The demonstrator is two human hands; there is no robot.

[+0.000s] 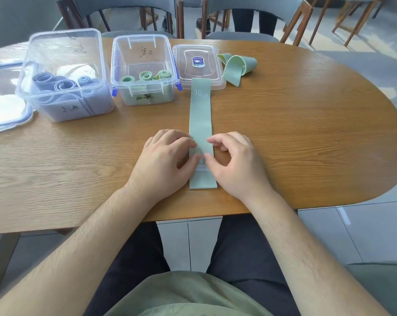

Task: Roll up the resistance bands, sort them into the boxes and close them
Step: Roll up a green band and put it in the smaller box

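The left hand (167,160) and right hand (234,165) both curl onto the band (201,124), thumb and forefinger pinching it near its near end. The band lies flat on the table (295,133), its far end on a lid (197,51). Left of the lid stand the green box (145,96) and the purple box (65,110), both open with rolls inside.

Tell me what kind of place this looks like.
Probably a dining or meeting area, perhaps a canteen or café: a wooden table with a rounded end, grey padded chairs with wooden legs drawn up to it, and a pale tiled floor.
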